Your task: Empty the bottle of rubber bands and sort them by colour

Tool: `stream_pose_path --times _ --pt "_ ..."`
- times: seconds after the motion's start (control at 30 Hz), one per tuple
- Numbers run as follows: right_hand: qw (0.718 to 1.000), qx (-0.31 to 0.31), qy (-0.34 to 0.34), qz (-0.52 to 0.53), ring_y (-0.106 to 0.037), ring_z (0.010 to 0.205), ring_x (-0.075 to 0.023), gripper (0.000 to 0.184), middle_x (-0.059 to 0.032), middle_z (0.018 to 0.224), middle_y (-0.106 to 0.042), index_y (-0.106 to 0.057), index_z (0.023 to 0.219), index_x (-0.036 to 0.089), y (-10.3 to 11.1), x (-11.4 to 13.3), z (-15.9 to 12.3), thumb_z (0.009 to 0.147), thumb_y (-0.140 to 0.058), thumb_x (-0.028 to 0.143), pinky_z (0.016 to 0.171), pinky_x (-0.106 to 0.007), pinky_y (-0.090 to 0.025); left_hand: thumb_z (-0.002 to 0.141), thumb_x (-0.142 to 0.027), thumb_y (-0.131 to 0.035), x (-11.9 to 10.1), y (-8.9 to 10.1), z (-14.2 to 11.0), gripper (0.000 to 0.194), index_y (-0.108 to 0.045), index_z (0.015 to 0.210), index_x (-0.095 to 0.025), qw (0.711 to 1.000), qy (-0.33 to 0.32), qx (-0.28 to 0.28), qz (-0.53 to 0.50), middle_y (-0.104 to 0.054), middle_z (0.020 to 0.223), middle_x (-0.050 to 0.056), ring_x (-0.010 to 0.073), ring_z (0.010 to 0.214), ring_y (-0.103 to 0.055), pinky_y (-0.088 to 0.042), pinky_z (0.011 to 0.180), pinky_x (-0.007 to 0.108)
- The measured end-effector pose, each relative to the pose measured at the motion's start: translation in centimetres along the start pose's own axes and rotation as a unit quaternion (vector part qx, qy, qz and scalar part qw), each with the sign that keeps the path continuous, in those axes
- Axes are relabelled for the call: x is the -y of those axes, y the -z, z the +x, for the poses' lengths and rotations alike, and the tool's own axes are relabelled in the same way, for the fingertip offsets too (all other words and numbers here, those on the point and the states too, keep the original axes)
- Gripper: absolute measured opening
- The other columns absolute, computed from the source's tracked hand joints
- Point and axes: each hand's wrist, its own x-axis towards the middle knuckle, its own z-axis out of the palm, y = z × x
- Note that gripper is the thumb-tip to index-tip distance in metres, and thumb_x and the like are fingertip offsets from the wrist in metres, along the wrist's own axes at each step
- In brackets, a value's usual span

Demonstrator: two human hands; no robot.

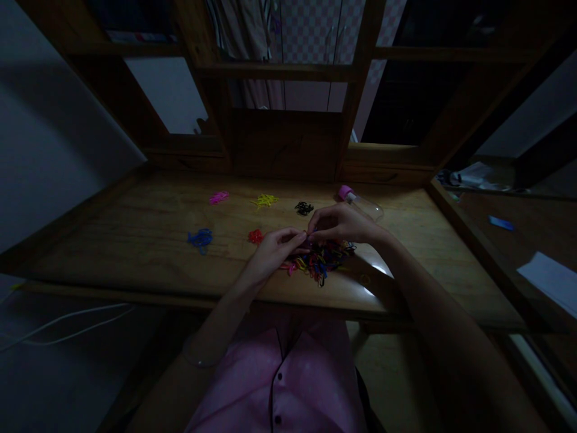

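Note:
My left hand (282, 245) and my right hand (338, 224) meet over a mixed pile of coloured rubber bands (321, 261). The fingers of both are pinched close together, and what lies between them is too small and dark to make out. Sorted by colour, small heaps of bands lie around: red bands (255, 236) just left of my left hand, black bands (303, 208) beyond my fingers, yellow bands (265, 200), pink bands (219, 197) and blue bands (200, 239) farther left. My hands hide part of the mixed pile.
A clear bottle with a pink cap (366, 206) lies on its side behind my right hand. The wooden desk (135, 240) has a shelf frame (274, 72) at its back. One stray yellow band (365, 279) lies right of the pile. White paper (550, 279) is far right.

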Motion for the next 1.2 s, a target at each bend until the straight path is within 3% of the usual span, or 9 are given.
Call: stream_pose_path --times 0.1,0.23,0.3,0.57,0.7,0.77,0.9,0.97,1.2 --pt "1.0 0.009 0.003 -0.01 -0.064 0.073 -0.0127 0.025 -0.0039 0.087 -0.068 -0.064 0.094 0.015 0.1 -0.3 0.0 0.078 -0.072 0.033 0.067 -0.025 -0.052 0.082 -0.044 -0.066 0.4 0.2 0.2 0.031 -0.069 0.095 -0.016 1.0 -0.009 0.005 -0.023 -0.072 0.101 0.009 0.022 0.09 -0.07 -0.051 0.054 0.019" --pt "0.999 0.008 0.012 -0.036 -0.064 0.077 -0.0129 0.022 -0.0035 0.088 -0.068 -0.063 0.091 0.015 0.1 -0.4 0.0 0.076 -0.072 0.029 0.067 -0.024 -0.05 0.084 -0.04 -0.063 0.7 0.3 0.4 0.029 -0.073 0.091 -0.013 0.997 -0.035 0.021 -0.063 -0.072 0.103 0.012 0.0232 0.094 -0.069 -0.056 0.08 0.03" --pt "0.999 0.011 0.009 -0.041 -0.063 0.074 -0.0122 0.02 -0.0029 0.084 -0.067 -0.063 0.089 0.015 0.2 -0.4 -0.1 0.076 -0.07 0.028 0.064 -0.023 -0.049 0.083 -0.039 -0.063 0.7 0.3 0.5 0.029 -0.074 0.091 -0.013 0.997 -0.035 0.021 -0.069 -0.072 0.103 0.012 0.0235 0.095 -0.068 -0.055 0.086 0.032" --pt "0.999 -0.042 0.007 0.009 -0.065 0.073 -0.0134 0.021 -0.0046 0.084 -0.069 -0.062 0.086 0.014 1.5 0.0 -0.6 0.074 -0.073 0.027 0.068 -0.025 -0.052 0.08 -0.037 -0.068 0.4 0.3 0.0 0.026 -0.072 0.096 -0.016 0.998 -0.033 0.02 -0.041 -0.072 0.104 0.01 0.0216 0.094 -0.069 -0.055 0.08 0.029" --pt "0.996 -0.063 0.012 0.061 -0.066 0.071 -0.0133 0.025 -0.0038 0.081 -0.069 -0.059 0.086 0.015 2.4 0.1 -0.9 0.073 -0.075 0.028 0.068 -0.026 -0.053 0.074 -0.038 -0.075 0.3 0.4 0.0 0.029 -0.071 0.092 -0.015 0.999 -0.032 -0.013 -0.025 -0.073 0.094 0.007 0.0185 0.086 -0.069 -0.055 0.076 0.027" --pt "0.997 -0.035 -0.007 0.062 -0.066 0.069 -0.0128 0.025 -0.0026 0.079 -0.069 -0.059 0.086 0.015 2.9 0.3 -1.5 0.072 -0.076 0.028 0.067 -0.026 -0.053 0.071 -0.039 -0.077 0.2 0.4 0.0 0.032 -0.07 0.091 -0.015 0.999 -0.026 -0.03 -0.01 -0.073 0.09 0.006 0.0174 0.081 -0.068 -0.055 0.071 0.026" --pt "0.987 0.123 -0.101 0.004 -0.066 0.065 -0.0133 0.024 -0.0013 0.076 -0.07 -0.065 0.092 0.017 3.8 0.9 -3.0 0.072 -0.074 0.027 0.06 -0.024 -0.052 0.071 -0.042 -0.076 0.3 0.3 -0.2 0.032 -0.069 0.089 -0.016 0.998 -0.038 -0.033 0.036 -0.072 0.088 0.006 0.0167 0.078 -0.066 -0.052 0.06 0.022" --pt "0.976 0.168 -0.131 -0.039 -0.066 0.063 -0.0135 0.02 -0.0014 0.075 -0.07 -0.068 0.09 0.017 3.7 1.1 -3.5 0.073 -0.073 0.028 0.056 -0.023 -0.051 0.072 -0.042 -0.075 0.4 0.2 -0.3 0.031 -0.069 0.089 -0.016 0.997 -0.052 -0.022 0.052 -0.071 0.09 0.006 0.0164 0.079 -0.065 -0.051 0.059 0.021" --pt "0.973 0.106 -0.152 -0.138 -0.064 0.056 -0.0127 0.017 -0.0003 0.07 -0.07 -0.068 0.091 0.018 1.2 1.8 -3.0 0.077 -0.067 0.028 0.051 -0.021 -0.048 0.073 -0.041 -0.074 0.5 0.0 -0.1 0.03 -0.069 0.088 -0.015 0.994 -0.079 -0.01 0.074 -0.07 0.089 0.005 0.0154 0.077 -0.064 -0.051 0.061 0.022"
